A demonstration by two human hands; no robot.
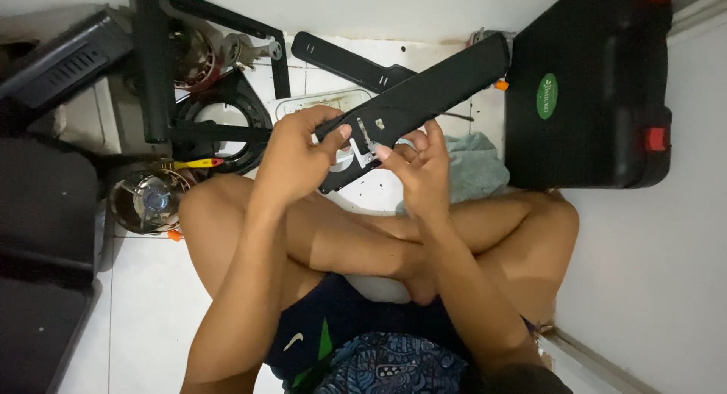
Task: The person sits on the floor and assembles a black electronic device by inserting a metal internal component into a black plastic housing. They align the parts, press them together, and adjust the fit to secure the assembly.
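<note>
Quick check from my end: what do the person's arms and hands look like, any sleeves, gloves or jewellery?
Both arms are bare, no sleeves in view. The left hand and right hand wear no gloves; no rings or watch visible. Fingernails look short.

From my feed, the left hand (291,163) covers the near end of the long black flat panel (424,98), so I cannot see what its fingers grip. The black plastic carrying case (587,91) runs off the top edge. The small silver bracket (362,140) is too small to make out.
</note>
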